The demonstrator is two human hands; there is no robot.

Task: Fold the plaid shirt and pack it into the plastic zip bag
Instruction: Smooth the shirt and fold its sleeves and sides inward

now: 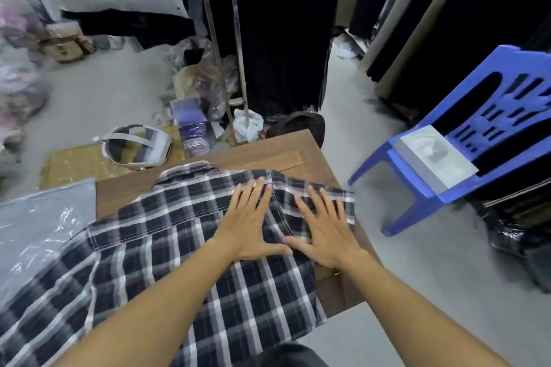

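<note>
Plaid shirt (pixel 167 247) lies spread face-down-ish across the wooden surface (pixel 268 152), collar at the far end, hem toward the near-left edge and hanging off it. Right part looks already turned in: a stitched seam edge runs between the two hands. Left hand (pixel 252 223) and right hand (pixel 323 229) both flat, fingers splayed, palms pressing the cloth near the far-right corner, thumbs nearly touching; gripping nothing. Reads as smoothing/creasing step, fold early, bagging not yet begun. Plastic zip bag (pixel 38 226) lies flat at left, partly on the surface, its right edge under or against the shirt, can't tell which. Next move probably calls for lifting the left side or sleeve over to match, then folding hem up toward collar; cloth is limp, so the overhang may drag the crease out. Blue plastic chair (pixel 447 140) stands well apart at right; headset (pixel 135 144) on the floor beyond.
</note>
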